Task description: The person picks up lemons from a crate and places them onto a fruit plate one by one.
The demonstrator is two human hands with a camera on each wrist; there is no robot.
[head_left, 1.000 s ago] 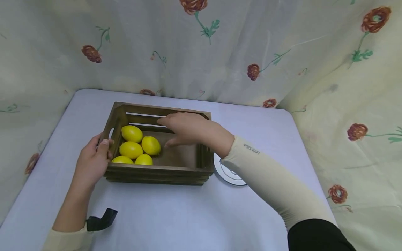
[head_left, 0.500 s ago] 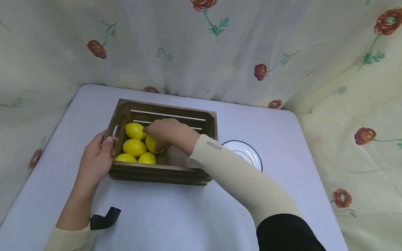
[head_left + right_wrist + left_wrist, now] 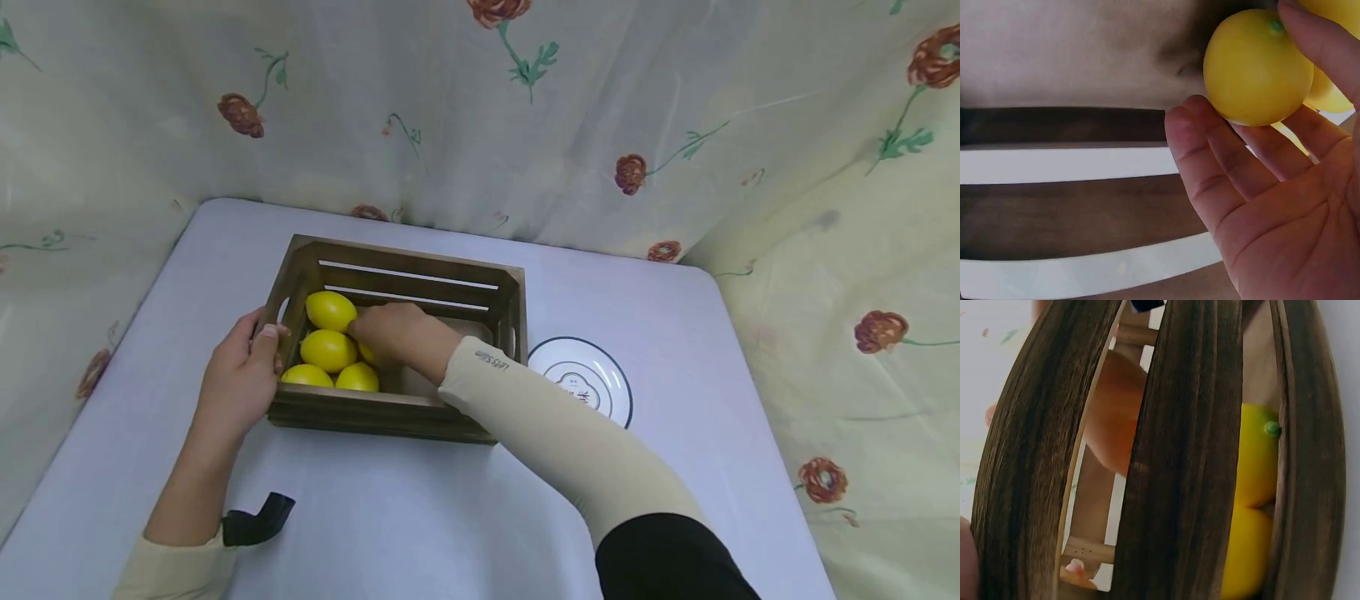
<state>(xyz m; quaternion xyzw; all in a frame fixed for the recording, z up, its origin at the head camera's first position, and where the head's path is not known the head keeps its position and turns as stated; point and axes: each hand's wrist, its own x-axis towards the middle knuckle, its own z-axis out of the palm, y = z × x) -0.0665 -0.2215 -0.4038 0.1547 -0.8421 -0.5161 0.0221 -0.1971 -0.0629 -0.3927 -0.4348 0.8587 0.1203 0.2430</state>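
In the head view a brown wooden crate (image 3: pixel 405 408) holds several yellow lemons bunched at its left end, among them a front lemon (image 3: pixel 357 377). My left hand (image 3: pixel 238 371) grips the crate's left end wall at the handle slot, thumb over the inside. My right hand (image 3: pixel 401 333) is down inside the crate. Seen from the right wrist, its thumb and curled fingers are around a lemon (image 3: pixel 1257 69), other lemons close behind it. From the left wrist, the crate's slats (image 3: pixel 1191 456) fill the view, with two lemons showing through a gap.
A white plate (image 3: pixel 611 379) with a dark rim lies just right of the crate, partly behind the right sleeve. The white table (image 3: pixel 450 517) meets a flower-printed curtain (image 3: pixel 450 125) at the back. A black curved piece (image 3: pixel 258 521) sticks out from the left wrist.
My right hand has come down and left into the crate and closed around a lemon. The left hand keeps its grip on the crate. The view has shifted slightly.
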